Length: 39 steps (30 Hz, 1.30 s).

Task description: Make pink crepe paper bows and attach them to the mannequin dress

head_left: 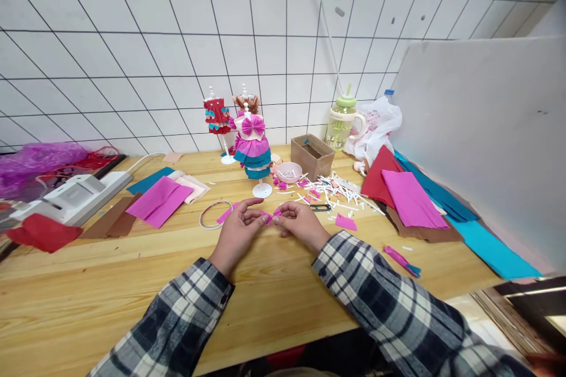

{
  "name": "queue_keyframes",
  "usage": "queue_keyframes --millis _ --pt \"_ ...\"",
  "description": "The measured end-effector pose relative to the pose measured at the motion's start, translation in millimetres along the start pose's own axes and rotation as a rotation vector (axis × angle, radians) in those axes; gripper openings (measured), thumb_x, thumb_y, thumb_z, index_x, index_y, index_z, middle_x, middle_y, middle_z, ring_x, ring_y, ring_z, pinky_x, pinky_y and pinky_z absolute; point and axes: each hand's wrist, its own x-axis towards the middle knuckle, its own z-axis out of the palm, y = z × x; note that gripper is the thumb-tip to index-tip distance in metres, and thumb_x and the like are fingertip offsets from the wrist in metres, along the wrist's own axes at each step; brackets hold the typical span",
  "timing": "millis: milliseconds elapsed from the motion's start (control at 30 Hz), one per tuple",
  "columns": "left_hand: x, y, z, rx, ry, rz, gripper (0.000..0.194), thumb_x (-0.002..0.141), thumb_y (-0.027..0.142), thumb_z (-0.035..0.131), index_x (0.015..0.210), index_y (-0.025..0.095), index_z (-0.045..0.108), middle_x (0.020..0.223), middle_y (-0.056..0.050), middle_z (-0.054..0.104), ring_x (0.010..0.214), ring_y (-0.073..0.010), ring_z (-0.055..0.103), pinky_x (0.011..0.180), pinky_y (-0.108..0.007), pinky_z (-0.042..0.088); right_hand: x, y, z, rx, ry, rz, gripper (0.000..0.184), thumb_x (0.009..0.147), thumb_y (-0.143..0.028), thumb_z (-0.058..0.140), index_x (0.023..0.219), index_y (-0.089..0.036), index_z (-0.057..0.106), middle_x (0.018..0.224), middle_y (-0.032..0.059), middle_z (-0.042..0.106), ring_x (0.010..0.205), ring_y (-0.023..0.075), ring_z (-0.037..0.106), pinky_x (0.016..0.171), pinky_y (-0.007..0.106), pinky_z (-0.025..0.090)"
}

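Between my hands is a small magenta paper bow [270,218], pinched at both ends over the wooden table [177,300]. My left hand [241,227] closes thumb and finger on its left side. Thumb and fingers of my right hand [303,224] grip the right side. Just left of my left hand lies a roll of tape [203,216], with a magenta paper piece [226,212] partly under the hand. Beyond my right hand are small black scissors [320,208] and a magenta scrap [345,222]. Behind stands a mini dress form [252,147] in pink and teal paper.
Two more dressed forms, one red [216,116], stand behind. A cardboard box [312,156], pink bowl [289,172], white paper strips [342,191] and green-lidded jug [342,123] sit at the back. Folded coloured papers [413,197] lie right; magenta sheets [159,200] and a power strip [73,200] left.
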Motion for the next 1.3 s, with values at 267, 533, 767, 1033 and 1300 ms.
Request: queue_keyframes --millis 267,533,767,1033,1300 --pt "-1.1 -5.2 2.5 0.113 -0.016 0.085 0.055 0.070 0.035 0.073 0.119 0.018 0.055 0.079 -0.004 0.070 0.079 -0.0201 0.067 0.076 -0.032 0.050 0.1 0.8 -4.6 -0.082 -0.066 0.004 0.028 0.065 -0.038 0.076 0.078 -0.015 0.067 0.068 -0.0007 0.059 0.061 0.0088 0.052 0.049 0.019 0.049" --pt "-0.6 -8.0 4.9 0.018 -0.056 0.036 0.062 0.068 0.035 0.075 0.123 0.018 0.050 0.083 -0.004 0.069 0.082 -0.0187 0.067 0.077 -0.031 0.050 2.6 3.9 -3.4 -0.159 0.001 -0.048 0.021 0.071 -0.035 0.069 0.080 -0.017 0.063 0.067 -0.0021 0.053 0.057 0.0085 0.048 0.046 0.020 0.050" --pt "0.5 -7.3 4.2 0.045 -0.035 0.018 0.065 0.068 0.038 0.075 0.123 0.018 0.049 0.080 -0.004 0.070 0.079 -0.0200 0.068 0.075 -0.031 0.050 1.2 2.8 -1.7 -0.274 0.104 -0.142 0.045 0.069 -0.032 0.071 0.111 -0.020 0.059 0.095 0.0035 0.062 0.070 0.0115 0.057 0.060 0.025 0.052" --pt "-6.6 -0.1 5.8 0.258 -0.029 0.108 0.062 0.068 0.033 0.073 0.125 0.019 0.052 0.077 -0.002 0.071 0.078 -0.0208 0.069 0.081 -0.035 0.050 4.1 3.6 -5.5 -0.313 0.077 -0.234 0.018 0.074 -0.034 0.067 0.076 -0.015 0.067 0.071 0.0021 0.066 0.062 0.0126 0.057 0.061 0.026 0.047" --pt "-5.2 -1.5 5.7 0.059 -0.170 0.022 0.036 0.070 0.043 0.072 0.092 0.016 0.065 0.089 -0.008 0.072 0.086 -0.0225 0.068 0.079 -0.034 0.052 4.1 2.8 -5.6 -0.247 0.059 -0.223 0.019 0.072 -0.034 0.067 0.077 -0.016 0.070 0.074 0.0031 0.071 0.068 0.0153 0.063 0.066 0.027 0.049"
